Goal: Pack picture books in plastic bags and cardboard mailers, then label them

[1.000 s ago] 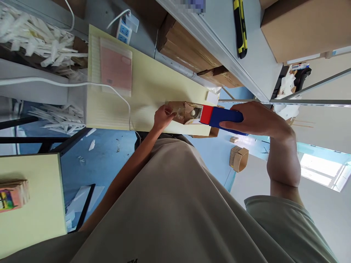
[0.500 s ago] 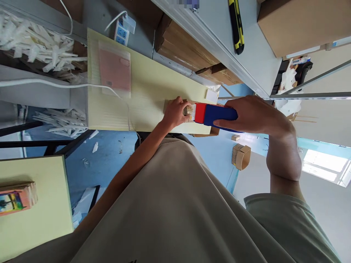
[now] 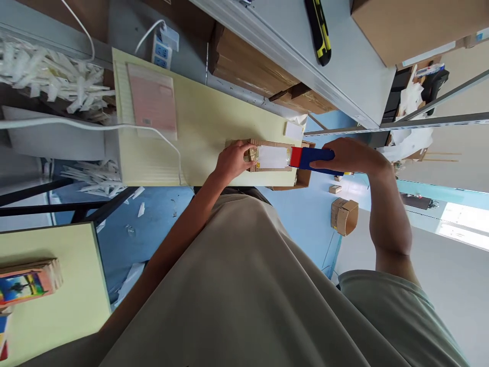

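A flat brown cardboard parcel [image 3: 267,145] with a white label [image 3: 273,156] lies on the pale yellow table [image 3: 206,122]. My left hand [image 3: 233,160] presses down on the parcel's left end, fingers curled over a strip of tape. My right hand [image 3: 349,155] grips the blue handle of a red and blue tape dispenser [image 3: 309,157], whose red head sits at the parcel's right end.
A pink sheet in a clear sleeve [image 3: 153,99], a white cable [image 3: 95,125] and a small white card [image 3: 293,131] are on the table. A power strip [image 3: 162,43] is behind it. A yellow-black cutter [image 3: 317,30] lies on a grey shelf. Cardboard boxes [image 3: 344,215] sit on the blue floor.
The tape dispenser has slid to the right along the parcel, uncovering the white label. My left hand moved onto the parcel's left end and holds it down.
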Tool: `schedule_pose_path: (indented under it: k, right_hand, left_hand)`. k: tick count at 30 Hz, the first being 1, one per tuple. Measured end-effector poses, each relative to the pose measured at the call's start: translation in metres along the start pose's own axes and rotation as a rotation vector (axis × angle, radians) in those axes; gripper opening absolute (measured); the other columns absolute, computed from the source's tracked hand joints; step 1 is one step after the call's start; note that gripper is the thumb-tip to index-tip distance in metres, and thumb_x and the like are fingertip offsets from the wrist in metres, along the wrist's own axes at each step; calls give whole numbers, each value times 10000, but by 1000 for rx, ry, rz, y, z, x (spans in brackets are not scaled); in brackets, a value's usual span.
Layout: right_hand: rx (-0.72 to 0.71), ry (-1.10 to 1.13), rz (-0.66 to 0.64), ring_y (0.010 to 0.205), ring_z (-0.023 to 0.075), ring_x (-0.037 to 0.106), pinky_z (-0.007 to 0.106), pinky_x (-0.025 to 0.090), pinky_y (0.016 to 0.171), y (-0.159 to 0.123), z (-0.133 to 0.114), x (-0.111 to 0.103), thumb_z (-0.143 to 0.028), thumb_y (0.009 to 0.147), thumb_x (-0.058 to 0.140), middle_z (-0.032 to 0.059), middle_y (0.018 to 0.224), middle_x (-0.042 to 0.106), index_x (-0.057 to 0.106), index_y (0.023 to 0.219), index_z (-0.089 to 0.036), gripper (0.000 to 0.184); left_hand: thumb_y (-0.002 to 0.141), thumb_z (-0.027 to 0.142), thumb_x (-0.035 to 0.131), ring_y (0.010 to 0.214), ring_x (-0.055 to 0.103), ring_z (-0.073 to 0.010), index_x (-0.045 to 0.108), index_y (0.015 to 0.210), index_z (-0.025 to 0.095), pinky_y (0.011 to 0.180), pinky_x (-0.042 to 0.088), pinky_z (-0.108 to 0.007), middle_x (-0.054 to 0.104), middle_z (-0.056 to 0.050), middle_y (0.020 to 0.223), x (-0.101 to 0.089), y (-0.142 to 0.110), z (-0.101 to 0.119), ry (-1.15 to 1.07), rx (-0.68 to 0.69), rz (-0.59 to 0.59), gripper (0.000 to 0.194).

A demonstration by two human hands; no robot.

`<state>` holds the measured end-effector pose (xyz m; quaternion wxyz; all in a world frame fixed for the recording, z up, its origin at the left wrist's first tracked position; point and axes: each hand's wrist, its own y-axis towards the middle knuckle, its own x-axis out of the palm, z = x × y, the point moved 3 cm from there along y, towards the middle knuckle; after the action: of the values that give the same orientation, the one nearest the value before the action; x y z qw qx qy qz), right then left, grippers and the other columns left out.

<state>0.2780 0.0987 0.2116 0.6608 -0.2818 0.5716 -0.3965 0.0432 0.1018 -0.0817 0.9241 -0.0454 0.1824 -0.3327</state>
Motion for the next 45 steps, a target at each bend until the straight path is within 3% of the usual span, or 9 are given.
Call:
schedule_pose_path:
  k: [8,12,17,21,25,32,35,42,45]
  right_hand:
    - [-89,67,-36,816,265,718,393,502,733,77,53,59,-838,922,723,93,868,804,829,1032,-239,619]
    - [-139,104,-42,829,277,723,386,489,737,109,61,86,-887,874,756,117,855,798,821,1000,-208,694]
    - [-215,161,-5,871,304,736,397,504,771,123,64,108,-854,896,766,136,871,793,805,980,-206,655]
    - [-235,163,52,940,342,754,413,534,837,124,67,119,-783,973,699,152,884,790,808,1015,-184,610]
    - [-299,188,113,1006,362,755,419,545,890,123,68,127,-723,998,689,162,915,795,803,1095,-162,580]
    - [-387,244,78,939,325,731,395,499,846,116,78,129,-670,1019,710,134,885,774,783,1026,-182,494]
    - [-420,268,50,863,292,712,378,468,782,111,103,131,-724,1024,700,113,841,756,765,945,-201,532]
    - [-412,299,23,773,260,680,391,458,731,107,205,150,-898,970,642,72,776,724,767,883,-227,688]
    - [-384,315,6,784,253,683,387,462,745,117,221,163,-873,962,673,72,800,735,767,871,-223,663]
  left_hand:
    - [830,300,985,1076,690,-293,857,1315,311,1090,541,-423,691,-60,1134,-2,-4,3,1,-66,39,502]
    - [809,304,987,1028,697,-259,864,1283,285,1087,581,-425,676,-54,1130,-2,-8,7,-46,-132,99,490]
    - [766,303,1014,1027,720,-210,854,1241,257,1039,647,-367,690,-45,1143,7,-21,12,-189,-236,201,503]
    - [841,358,988,1006,738,-179,798,1337,244,986,652,-314,741,-25,1071,33,-26,13,-196,-325,453,543]
    - [1006,439,850,994,767,-187,831,1199,204,969,632,-303,782,-42,1012,61,-26,10,-55,-454,826,305]
    - [1024,349,821,1036,773,-229,890,1050,205,993,631,-340,783,-47,983,70,-25,20,148,-533,925,161]
    - [1026,325,812,1034,771,-228,898,1030,202,989,627,-333,778,-42,957,72,-22,28,194,-529,896,151]
    - [990,284,816,955,773,-212,905,991,196,927,641,-314,774,-27,904,60,-30,29,304,-541,907,124]
    - [978,282,821,954,774,-215,900,974,195,922,645,-314,771,-28,897,58,-32,27,311,-544,915,118]
